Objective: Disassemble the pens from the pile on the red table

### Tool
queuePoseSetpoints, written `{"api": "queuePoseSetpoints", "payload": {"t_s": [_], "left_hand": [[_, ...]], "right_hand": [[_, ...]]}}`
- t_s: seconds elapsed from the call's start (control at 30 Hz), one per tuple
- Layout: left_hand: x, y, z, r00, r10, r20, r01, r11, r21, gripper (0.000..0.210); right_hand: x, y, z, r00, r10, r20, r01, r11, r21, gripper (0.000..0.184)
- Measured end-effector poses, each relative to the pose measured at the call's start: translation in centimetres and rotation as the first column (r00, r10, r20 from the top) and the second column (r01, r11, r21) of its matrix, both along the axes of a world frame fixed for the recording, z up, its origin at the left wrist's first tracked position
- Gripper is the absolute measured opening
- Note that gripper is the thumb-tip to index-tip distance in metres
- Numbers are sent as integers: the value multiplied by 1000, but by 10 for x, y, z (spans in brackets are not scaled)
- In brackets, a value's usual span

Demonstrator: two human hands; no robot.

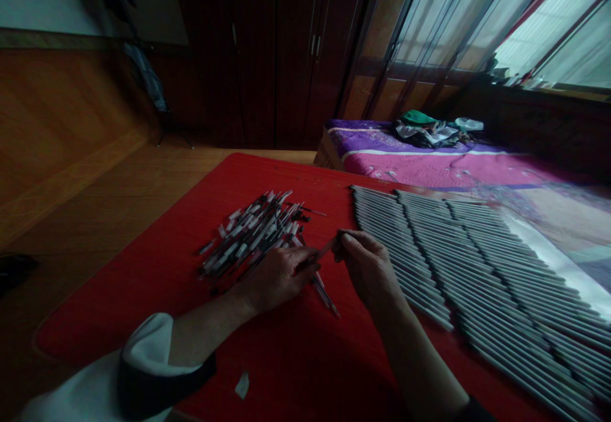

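Observation:
My left hand (286,275) is closed around a slim, clear pen tube (327,247), between thumb and fingers, just right of the pile. At the tube's upper right end, my right hand (367,263) pinches a small dark piece (341,233); too little of it shows to name it. Below and behind my left hand lies a loose pile of pen parts (258,234), thin rods with clear and dark sections. Several thin refills (329,298) stick out under my left fingers. Right of my right hand, grey pens (477,275) with black ends lie side by side in three rows.
Everything lies on a red table (157,263). A small pale scrap (242,385) rests near its front edge. Behind it stands a bed with a purple and pink cover (429,164) and a heap of cloth and bags (427,129). Dark wardrobes (286,53) line the back wall.

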State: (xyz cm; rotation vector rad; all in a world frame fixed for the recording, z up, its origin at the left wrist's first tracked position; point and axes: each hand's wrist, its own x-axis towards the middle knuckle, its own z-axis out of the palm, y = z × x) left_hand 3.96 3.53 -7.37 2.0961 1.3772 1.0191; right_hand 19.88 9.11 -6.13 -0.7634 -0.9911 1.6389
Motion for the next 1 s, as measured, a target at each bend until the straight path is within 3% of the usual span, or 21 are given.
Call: {"api": "queuePoseSetpoints", "payload": {"t_s": [0.47, 0.73, 1.0], "left_hand": [[-1, 1, 2, 999, -3, -40, 4, 999, 33, 20], [-3, 3, -3, 1000, -23, -4, 24, 997, 74, 20], [-3, 3, -1, 999, -27, 22, 25, 996, 80, 21]], "right_hand": [[0, 1, -1, 997, -19, 76, 17, 999, 32, 13], [3, 1, -4, 984, -45, 173, 19, 989, 147, 14], [1, -1, -1, 982, -26, 189, 6, 994, 105, 20]]}}
